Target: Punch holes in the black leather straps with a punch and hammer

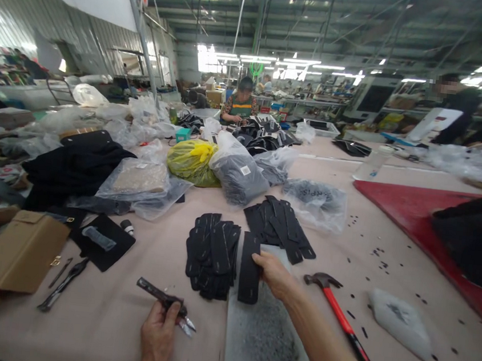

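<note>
Near the front of the table my left hand point(158, 332) is closed round thread snips point(186, 324) with short silver blades pointing right. A dark bar-shaped piece point(148, 288) sticks out on the other side of that hand; I cannot tell whether it is separate. My right hand point(273, 273) grips a black rectangular strip point(250, 269) by its right edge, over the top of a grey, scuffed slab point(264, 344). Left of it lies a heap of similar black strips point(212, 255), and a second pile of strips point(281, 225) is behind my right hand.
A red-handled claw hammer point(337, 311) lies right of the slab, near a white plastic-wrapped packet point(402, 321) and scattered black bits. An open cardboard box point(22, 255) stands at left. Plastic bags point(239, 172) line the back; a person point(241, 104) sits beyond them.
</note>
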`<state>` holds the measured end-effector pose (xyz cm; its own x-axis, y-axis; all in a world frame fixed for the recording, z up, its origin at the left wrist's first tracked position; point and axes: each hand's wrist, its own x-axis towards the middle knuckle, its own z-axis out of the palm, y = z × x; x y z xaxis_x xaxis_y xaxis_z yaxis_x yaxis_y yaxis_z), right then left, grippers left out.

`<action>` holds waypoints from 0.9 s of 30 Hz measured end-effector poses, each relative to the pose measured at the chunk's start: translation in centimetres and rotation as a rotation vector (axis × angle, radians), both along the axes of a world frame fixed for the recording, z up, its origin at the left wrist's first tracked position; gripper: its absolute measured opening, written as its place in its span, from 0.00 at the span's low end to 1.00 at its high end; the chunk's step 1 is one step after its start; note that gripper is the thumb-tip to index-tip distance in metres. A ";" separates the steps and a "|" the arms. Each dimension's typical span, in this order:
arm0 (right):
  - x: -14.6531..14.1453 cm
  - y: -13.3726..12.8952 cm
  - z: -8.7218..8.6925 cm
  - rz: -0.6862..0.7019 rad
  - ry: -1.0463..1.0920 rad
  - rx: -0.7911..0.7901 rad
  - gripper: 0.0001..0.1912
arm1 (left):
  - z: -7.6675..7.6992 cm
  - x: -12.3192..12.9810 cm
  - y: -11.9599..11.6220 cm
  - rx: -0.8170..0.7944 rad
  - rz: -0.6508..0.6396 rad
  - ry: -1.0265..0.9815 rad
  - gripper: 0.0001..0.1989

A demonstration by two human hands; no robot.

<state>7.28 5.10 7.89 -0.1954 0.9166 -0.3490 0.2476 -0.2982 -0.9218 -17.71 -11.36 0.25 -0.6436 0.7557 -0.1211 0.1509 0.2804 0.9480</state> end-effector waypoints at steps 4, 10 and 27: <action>4.3 -3.1 -0.2 0.078 0.010 -0.010 0.09 | 0.8 0.0 0.0 -0.038 -0.010 -0.010 0.28; 7.9 -7.4 -2.7 -0.062 -0.162 0.092 0.11 | 3.5 1.5 0.4 -0.067 -0.049 -0.060 0.28; 7.7 -10.7 -2.8 -0.055 -0.818 0.372 0.08 | 5.2 17.5 10.4 0.070 -0.667 -0.214 0.11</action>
<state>14.97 -5.55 5.10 0.0313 0.9988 -0.0388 0.8628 -0.0466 -0.5034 -0.21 -0.93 5.43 -0.0078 0.9915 -0.1298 0.0770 0.1300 0.9885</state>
